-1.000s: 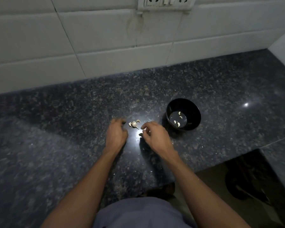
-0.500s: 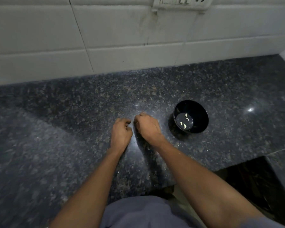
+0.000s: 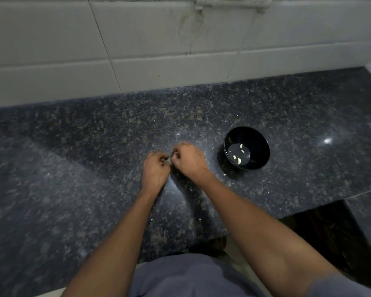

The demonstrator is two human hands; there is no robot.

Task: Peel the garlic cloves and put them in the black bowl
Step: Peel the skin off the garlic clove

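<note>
My left hand (image 3: 155, 172) and my right hand (image 3: 189, 160) are pressed close together on the dark granite counter (image 3: 94, 168), with the fingers of both curled inward. Their fingertips meet around a small pale piece of garlic clove (image 3: 174, 154), which they mostly hide. To the right of my right hand stands the black bowl (image 3: 260, 146), holding several peeled cloves (image 3: 238, 161) on its bottom. The loose garlic on the counter is covered by my hands.
Small white flecks of garlic skin (image 3: 224, 174) lie scattered on the counter around the bowl and my hands. A white tiled wall (image 3: 159, 50) backs the counter, with a socket plate (image 3: 231, 2) at the top. The counter's front edge drops off at the lower right.
My right hand moved left to meet my left hand over the loose garlic, which is now covered. The view shifted slightly; the bowl has stayed where it was.
</note>
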